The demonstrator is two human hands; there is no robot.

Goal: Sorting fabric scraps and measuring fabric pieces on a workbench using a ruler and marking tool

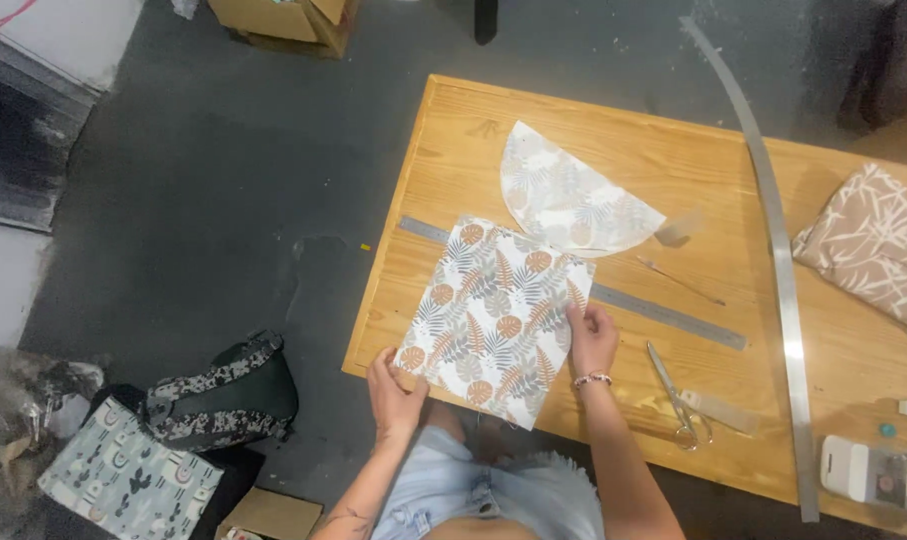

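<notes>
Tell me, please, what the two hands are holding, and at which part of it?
Both hold the leaf-print fabric square flat on the wooden table: the left hand at its lower-left corner, the right hand at its right edge.

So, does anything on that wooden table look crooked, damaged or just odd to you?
Nothing looks damaged or spilled. The leaf-print fabric square, held by the left hand and right hand, lies askew and hangs over the wooden table edge, covering part of the metal ruler. A long metal strip also overhangs both ends.
</notes>
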